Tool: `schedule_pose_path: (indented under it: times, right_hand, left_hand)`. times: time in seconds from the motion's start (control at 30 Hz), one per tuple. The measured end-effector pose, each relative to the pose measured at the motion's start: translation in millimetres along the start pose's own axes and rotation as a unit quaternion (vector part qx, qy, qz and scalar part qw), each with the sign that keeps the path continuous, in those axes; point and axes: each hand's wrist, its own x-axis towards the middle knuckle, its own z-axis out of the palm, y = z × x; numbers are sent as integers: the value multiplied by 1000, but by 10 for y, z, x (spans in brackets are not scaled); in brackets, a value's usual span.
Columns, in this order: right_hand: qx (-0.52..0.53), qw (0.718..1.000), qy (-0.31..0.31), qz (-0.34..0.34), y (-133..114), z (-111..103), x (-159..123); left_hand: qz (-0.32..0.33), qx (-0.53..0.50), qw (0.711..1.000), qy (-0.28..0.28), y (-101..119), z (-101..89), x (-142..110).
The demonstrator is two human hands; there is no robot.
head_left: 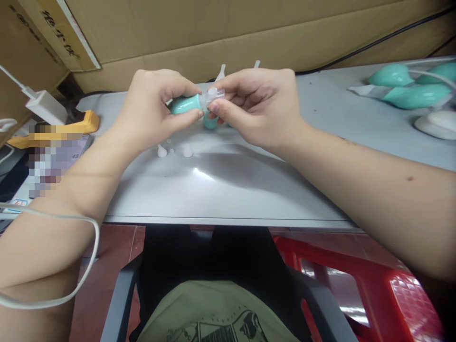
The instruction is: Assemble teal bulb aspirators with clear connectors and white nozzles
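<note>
My left hand (160, 102) closes round a glossy teal squeeze bulb (185, 104), held sideways above the table. From the bulb's right end sticks a clear plastic fitting (218, 94), which the thumb and fingers of my right hand (254, 102) pinch. The two hands almost meet at this joint. Behind my right hand another teal bulb (210, 122) partly shows, with translucent white tips (221, 72) rising beyond the fingers. On the tabletop below lie several small white pieces, among them a teardrop-shaped one (162, 151) and a rounded one (187, 150).
Several teal bulbs (416, 96) lie at the far right beside a smooth white object (437, 125). To the left are a white plug adapter (48, 108) and a yellow object (90, 121). Cardboard (213, 28) stands behind the table. A white cable (96, 247) crosses my left forearm. A red stool (374, 285) is below right.
</note>
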Motion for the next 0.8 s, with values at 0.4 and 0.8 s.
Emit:
schedule_pose_path:
  times: [0.4, 0.8]
  right_hand:
    - [-9, 997, -30, 70, -97, -56, -28]
    - [4, 995, -48, 86, -84, -45, -2]
  left_hand:
    - [53, 51, 997, -24, -83, -42, 11]
    - [47, 60, 995, -63, -46, -84, 2]
